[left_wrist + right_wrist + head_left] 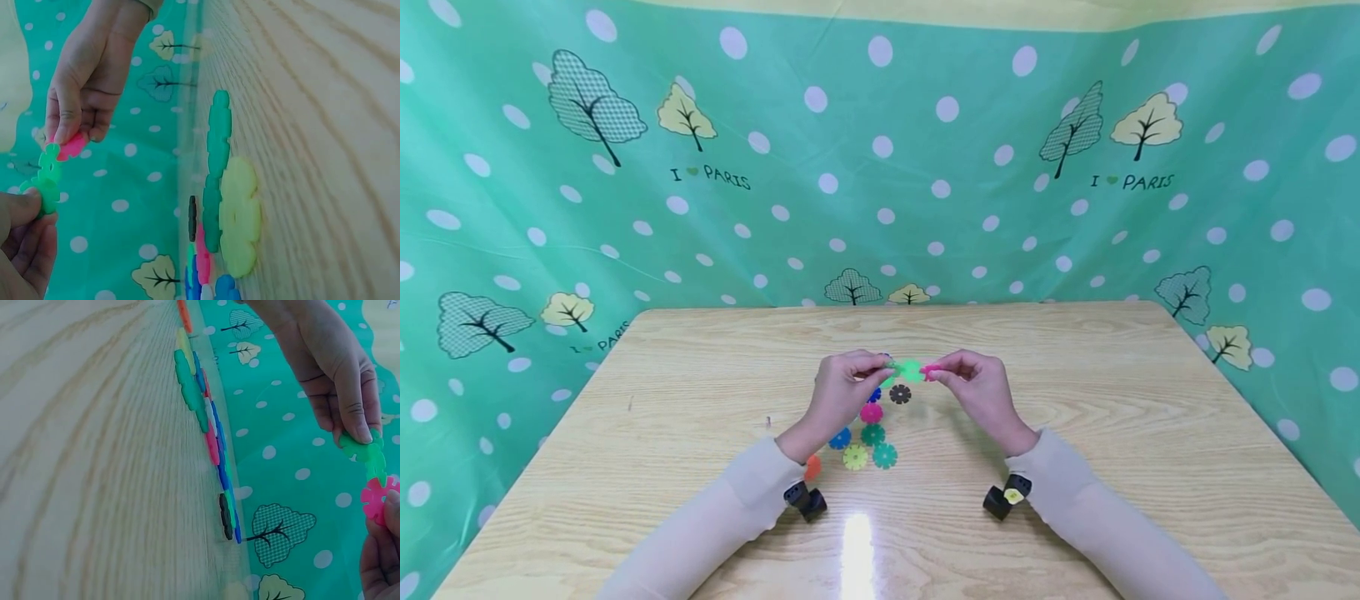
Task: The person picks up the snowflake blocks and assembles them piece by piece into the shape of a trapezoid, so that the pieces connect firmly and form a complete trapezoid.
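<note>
Both hands are raised over the table, holding a short chain of notched plastic snowflake discs between them. My left hand [842, 387] pinches a green snowflake disc [355, 450] between thumb and fingers. My right hand [983, 390] grips a pink snowflake disc [379, 499] by its edge, partly covered by the fingertips. Between these two sits a light green snowflake disc [912, 372], set at an angle to its neighbours. In the left wrist view, that middle disc [50, 161] meets the pink one at its upper edge and the left hand's disc below.
Loose discs lie on the wooden table [700, 367] under the left hand: dark grey [900, 394], pink [872, 412], dark green [873, 435], teal [885, 456], yellow [855, 457], blue [840, 438] and orange [812, 467]. A green dotted curtain [880, 100] hangs behind.
</note>
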### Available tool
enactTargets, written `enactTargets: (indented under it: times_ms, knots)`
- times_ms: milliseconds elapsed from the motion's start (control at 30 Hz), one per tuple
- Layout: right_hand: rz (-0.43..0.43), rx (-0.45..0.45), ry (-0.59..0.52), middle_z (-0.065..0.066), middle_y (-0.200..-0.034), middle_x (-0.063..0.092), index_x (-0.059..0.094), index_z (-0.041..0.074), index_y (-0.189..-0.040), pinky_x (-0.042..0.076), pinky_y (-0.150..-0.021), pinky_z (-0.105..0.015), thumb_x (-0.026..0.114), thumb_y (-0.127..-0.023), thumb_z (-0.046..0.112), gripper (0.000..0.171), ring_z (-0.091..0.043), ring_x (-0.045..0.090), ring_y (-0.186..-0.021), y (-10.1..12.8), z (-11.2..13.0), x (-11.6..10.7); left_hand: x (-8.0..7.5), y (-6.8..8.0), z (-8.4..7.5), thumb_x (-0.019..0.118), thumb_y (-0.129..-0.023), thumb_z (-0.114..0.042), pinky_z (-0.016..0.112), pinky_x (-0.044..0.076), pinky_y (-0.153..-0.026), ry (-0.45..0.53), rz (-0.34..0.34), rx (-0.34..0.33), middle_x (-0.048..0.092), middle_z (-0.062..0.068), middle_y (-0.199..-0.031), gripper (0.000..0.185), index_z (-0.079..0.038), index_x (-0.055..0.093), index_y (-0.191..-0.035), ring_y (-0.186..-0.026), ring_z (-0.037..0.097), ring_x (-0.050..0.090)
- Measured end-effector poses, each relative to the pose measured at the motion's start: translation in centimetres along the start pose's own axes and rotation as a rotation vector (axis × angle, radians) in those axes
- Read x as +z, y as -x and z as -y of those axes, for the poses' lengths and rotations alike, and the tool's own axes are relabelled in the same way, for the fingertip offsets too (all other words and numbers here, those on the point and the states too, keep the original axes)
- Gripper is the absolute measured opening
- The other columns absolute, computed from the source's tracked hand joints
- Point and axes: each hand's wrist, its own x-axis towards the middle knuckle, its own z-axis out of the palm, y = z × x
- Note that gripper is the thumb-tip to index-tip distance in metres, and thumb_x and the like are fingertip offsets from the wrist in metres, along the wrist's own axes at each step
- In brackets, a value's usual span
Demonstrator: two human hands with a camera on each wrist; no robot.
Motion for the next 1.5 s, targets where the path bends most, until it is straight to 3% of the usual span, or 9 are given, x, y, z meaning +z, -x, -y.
enactTargets:
  times_ms: [233,367,467,600,700,900,1300,1367,1500]
  knots:
    - [-0.020,0.000,0.005,-0.022,-0.083,0.069,0.067,-0.009,-0.084,0.050,-0.059,-0.018,0.069,-0.080,-0.007,0.005,-0.003,0.062,-0.066,0.0,0.5,0.1,0.3,0.1,-0.2,0.072,-0.081,-0.002,0.018,0.055,-0.065,-0.052,-0.015,0.052,0.072,0.011,-0.087,0.011,0.001,0.074,-0.091,-0.073,0.017,0.069]
    - [-0.012,0.004,0.006,-0.022,-0.083,0.069,0.068,-0.009,-0.084,0.050,-0.058,-0.018,0.069,-0.080,-0.006,0.005,-0.004,0.061,-0.066,-0.1,0.7,-0.1,0.4,0.0,-0.2,0.071,-0.081,-0.003,0.020,0.056,-0.064,-0.025,-0.027,0.021,0.072,0.012,-0.087,0.011,0.000,0.074,-0.091,-0.073,0.018,0.069]
    - [0.016,0.021,-0.006,-0.022,-0.084,0.069,0.068,-0.009,-0.086,0.048,-0.056,-0.018,0.069,-0.081,-0.005,0.006,-0.004,0.062,-0.066,-0.2,0.5,-0.3,0.4,0.0,0.0,0.072,-0.082,-0.005,0.021,0.056,-0.066,0.048,-0.020,-0.087,0.072,0.012,-0.090,0.013,-0.001,0.074,-0.093,-0.076,0.018,0.070]
    - [0.055,0.068,-0.021,-0.023,-0.089,0.069,0.068,-0.009,-0.093,0.051,-0.061,-0.019,0.067,-0.084,-0.002,0.011,-0.005,0.063,-0.070,-0.3,0.1,-0.5,0.4,-0.1,0.3,0.074,-0.081,-0.009,0.022,0.056,-0.065,0.148,-0.036,-0.295,0.073,0.010,-0.093,0.016,-0.004,0.074,-0.095,-0.077,0.015,0.069]
    - [0.058,0.104,-0.033,-0.023,-0.093,0.069,0.069,-0.009,-0.096,0.055,-0.068,-0.022,0.067,-0.085,0.001,0.014,-0.008,0.065,-0.074,-0.3,0.0,-0.6,0.4,-0.1,0.4,0.074,-0.080,-0.011,0.026,0.057,-0.067,0.175,-0.041,-0.378,0.073,0.009,-0.093,0.018,-0.006,0.075,-0.097,-0.077,0.017,0.069]
    - [0.058,0.101,-0.063,-0.023,-0.095,0.069,0.068,-0.009,-0.098,0.056,-0.076,-0.025,0.066,-0.086,0.002,0.016,-0.010,0.067,-0.080,-0.4,-0.2,-0.8,0.3,-0.1,0.6,0.071,-0.083,-0.009,0.043,0.056,-0.075,0.222,-0.003,-0.389,0.072,0.010,-0.099,0.019,-0.007,0.073,-0.102,-0.087,0.023,0.069]
    - [0.105,0.110,-0.042,-0.022,-0.104,0.067,0.066,-0.009,-0.105,0.054,-0.075,-0.020,0.067,-0.086,0.003,0.022,-0.004,0.064,-0.080,-0.4,0.3,-0.5,0.9,0.1,-0.3,0.071,-0.082,-0.005,0.022,0.056,-0.071,0.257,-0.007,-0.429,0.072,0.011,-0.097,0.016,-0.004,0.074,-0.098,-0.084,0.015,0.069]
    - [0.121,0.111,-0.051,-0.021,-0.105,0.067,0.067,-0.008,-0.105,0.053,-0.072,-0.019,0.066,-0.086,0.003,0.021,-0.004,0.064,-0.080,-0.4,0.3,-0.5,1.1,0.2,-0.3,0.071,-0.083,-0.006,0.019,0.054,-0.064,0.263,0.002,-0.433,0.072,0.011,-0.095,0.015,-0.004,0.074,-0.098,-0.076,0.015,0.068]
    - [0.158,0.123,-0.073,-0.021,-0.105,0.068,0.068,-0.007,-0.104,0.053,-0.072,-0.020,0.067,-0.086,0.003,0.020,-0.006,0.064,-0.083,-0.3,0.3,-0.3,1.5,0.2,-0.4,0.072,-0.083,-0.008,0.028,0.056,-0.064,0.277,0.018,-0.441,0.073,0.010,-0.092,0.014,-0.004,0.074,-0.096,-0.073,0.014,0.067]
